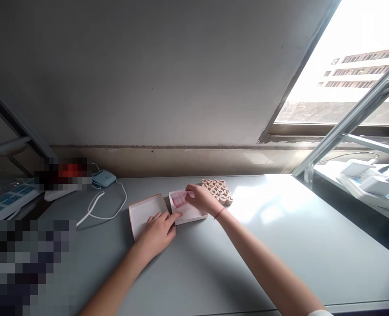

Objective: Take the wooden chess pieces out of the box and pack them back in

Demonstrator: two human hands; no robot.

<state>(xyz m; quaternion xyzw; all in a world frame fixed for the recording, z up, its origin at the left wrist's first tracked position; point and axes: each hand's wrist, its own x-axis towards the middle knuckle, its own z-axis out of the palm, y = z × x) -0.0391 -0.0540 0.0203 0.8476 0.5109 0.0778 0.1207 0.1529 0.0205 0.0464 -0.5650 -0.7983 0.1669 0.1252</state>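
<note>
My right hand (202, 197) reaches over a shallow white box (193, 219), its fingers closed on a folded xiangqi board sheet (180, 200) with pinkish-red grid lines. The sheet lies inside that box. My left hand (159, 231) is over the gap between this box and a second open half, the box lid (144, 215), with reddish edges. Its fingers are spread, and the index finger rests at the white box's near left corner. Just behind my right hand, round wooden xiangqi pieces (219, 191) with characters sit close together in rows; my hand covers some of them.
A light blue device (104, 178) with a white cable (123, 204) stands at the back left of the grey table (280, 245). Power strips (8, 202) lie at far left. On the right, a metal frame (342, 123) and a white shelf (332, 173) border the table.
</note>
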